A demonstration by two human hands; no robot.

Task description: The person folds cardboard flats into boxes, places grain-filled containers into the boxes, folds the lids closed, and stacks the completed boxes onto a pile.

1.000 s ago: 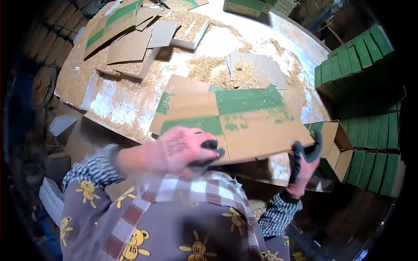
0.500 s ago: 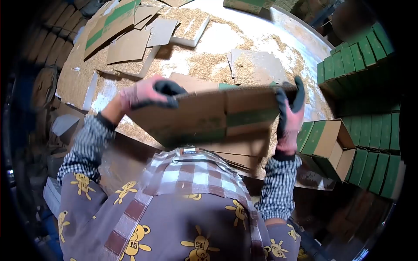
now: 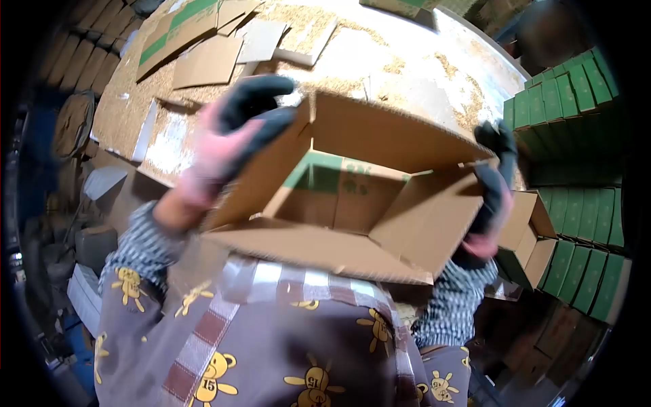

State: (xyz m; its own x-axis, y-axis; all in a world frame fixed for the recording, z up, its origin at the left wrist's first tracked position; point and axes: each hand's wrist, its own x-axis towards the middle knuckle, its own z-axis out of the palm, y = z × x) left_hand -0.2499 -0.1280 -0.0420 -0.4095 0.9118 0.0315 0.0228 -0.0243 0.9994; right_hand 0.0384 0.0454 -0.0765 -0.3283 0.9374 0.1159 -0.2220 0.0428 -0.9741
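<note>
An opened cardboard box [image 3: 319, 247] stands in front of my body, its sides spread apart and its inside facing up toward me. Through it, green printed cardboard shows. My left hand [image 3: 237, 136], in a pink glove with dark fingers, is at the box's left upper corner, thumb and fingers about its edge. At the right corner my right hand [image 3: 495, 186], gloved the same way, grips the box wall with its fingers around the edge. Both hands are somewhat blurred.
A worktable [image 3: 163, 149] strewn with sawdust-like bits bears flat cardboard pieces [image 3: 207, 61] at the back left. On the right are an open green-and-brown box [image 3: 525, 237] and stacked green boxes [image 3: 559, 95]. Brown stacks [image 3: 88, 61] stand at the far left.
The flat cardboard was lifted from the table, tipped up and has opened into a box shape. My left hand moved up to its left corner; my right hand stayed by the right corner, moving slightly right.
</note>
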